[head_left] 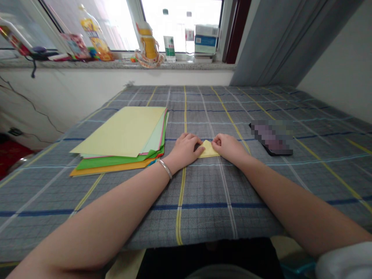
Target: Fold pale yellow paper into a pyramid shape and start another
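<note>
Pressing in from both sides, the left hand point(184, 150) and right hand point(228, 148) curl half-closed, fingertips on a small folded triangle of yellow paper point(208, 150) lying flat on a woven checked cloth point(186, 209). Left of that triangle sits a smooth stack of coloured paper sheets point(119, 131); right of it lies a blurred phone point(273, 138).
</note>
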The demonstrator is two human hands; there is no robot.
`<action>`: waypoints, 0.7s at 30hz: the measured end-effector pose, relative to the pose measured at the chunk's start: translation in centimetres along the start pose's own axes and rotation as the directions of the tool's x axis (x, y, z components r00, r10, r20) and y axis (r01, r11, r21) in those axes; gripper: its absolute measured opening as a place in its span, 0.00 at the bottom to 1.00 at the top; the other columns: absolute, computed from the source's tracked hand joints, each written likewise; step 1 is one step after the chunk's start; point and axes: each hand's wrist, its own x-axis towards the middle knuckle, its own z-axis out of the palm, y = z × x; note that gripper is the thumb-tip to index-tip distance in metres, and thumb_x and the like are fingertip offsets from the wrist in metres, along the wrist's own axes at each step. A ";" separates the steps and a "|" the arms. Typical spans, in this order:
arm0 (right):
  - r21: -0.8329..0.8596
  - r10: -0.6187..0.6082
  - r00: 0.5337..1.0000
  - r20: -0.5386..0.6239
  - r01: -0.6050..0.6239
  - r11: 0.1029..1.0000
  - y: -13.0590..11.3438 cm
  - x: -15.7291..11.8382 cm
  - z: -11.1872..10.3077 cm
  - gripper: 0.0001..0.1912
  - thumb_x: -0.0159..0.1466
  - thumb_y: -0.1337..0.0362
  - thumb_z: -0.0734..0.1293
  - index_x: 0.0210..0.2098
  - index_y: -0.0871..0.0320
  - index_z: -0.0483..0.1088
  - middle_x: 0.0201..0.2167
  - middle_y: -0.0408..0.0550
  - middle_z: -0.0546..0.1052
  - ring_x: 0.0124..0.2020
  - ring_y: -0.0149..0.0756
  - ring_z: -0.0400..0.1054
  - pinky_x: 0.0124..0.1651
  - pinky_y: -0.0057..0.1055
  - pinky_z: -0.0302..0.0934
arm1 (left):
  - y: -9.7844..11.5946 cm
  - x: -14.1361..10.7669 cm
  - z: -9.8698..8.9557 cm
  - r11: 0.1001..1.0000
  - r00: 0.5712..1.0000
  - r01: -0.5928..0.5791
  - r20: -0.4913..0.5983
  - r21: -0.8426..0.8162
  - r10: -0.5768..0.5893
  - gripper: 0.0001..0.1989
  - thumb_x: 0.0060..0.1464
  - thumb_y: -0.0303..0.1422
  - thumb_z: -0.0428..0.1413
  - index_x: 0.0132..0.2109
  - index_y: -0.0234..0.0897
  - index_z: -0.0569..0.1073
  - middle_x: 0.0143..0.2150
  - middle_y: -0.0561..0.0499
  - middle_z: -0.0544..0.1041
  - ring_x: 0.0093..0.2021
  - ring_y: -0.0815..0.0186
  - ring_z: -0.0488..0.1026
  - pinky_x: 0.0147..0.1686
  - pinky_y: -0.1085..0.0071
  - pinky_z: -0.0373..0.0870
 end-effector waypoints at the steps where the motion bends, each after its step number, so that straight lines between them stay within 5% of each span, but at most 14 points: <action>1: -0.001 -0.002 1.000 -0.001 0.002 1.000 0.0 0.0 0.0 0.07 0.62 0.61 0.63 0.32 0.56 0.71 0.33 0.49 0.78 0.31 0.35 0.68 0.31 0.30 0.53 | 0.0 0.0 0.0 1.000 1.000 -0.014 0.009 0.001 0.014 0.13 0.60 0.38 0.53 0.46 0.35 0.75 0.50 0.44 0.76 0.53 0.57 0.67 0.58 0.59 0.60; 9: 0.011 -0.007 1.000 -0.012 0.007 1.000 0.1 0.1 0.1 0.07 0.62 0.63 0.63 0.31 0.56 0.71 0.32 0.49 0.78 0.32 0.35 0.68 0.33 0.31 0.55 | -0.1 0.1 0.2 0.998 0.999 -0.033 0.030 -0.055 0.034 0.16 0.62 0.34 0.49 0.53 0.36 0.72 0.52 0.46 0.76 0.54 0.59 0.69 0.57 0.61 0.61; 16: 0.218 -0.074 0.997 0.009 0.070 0.973 1.6 0.0 0.0 0.12 0.62 0.53 0.65 0.33 0.56 0.71 0.28 0.45 0.76 0.29 0.33 0.67 0.29 0.29 0.54 | -0.3 0.1 0.1 0.992 0.999 -0.032 0.019 -0.119 0.035 0.15 0.60 0.34 0.51 0.52 0.37 0.73 0.49 0.48 0.78 0.52 0.60 0.71 0.55 0.61 0.62; 21: 0.215 -0.073 0.997 -0.010 0.073 0.974 1.7 -0.2 0.1 0.13 0.61 0.52 0.66 0.32 0.55 0.71 0.26 0.43 0.75 0.28 0.33 0.67 0.29 0.30 0.53 | -0.2 0.1 0.2 0.995 1.000 0.013 0.008 -0.096 -0.012 0.13 0.59 0.34 0.52 0.48 0.38 0.75 0.49 0.48 0.78 0.52 0.59 0.70 0.56 0.60 0.62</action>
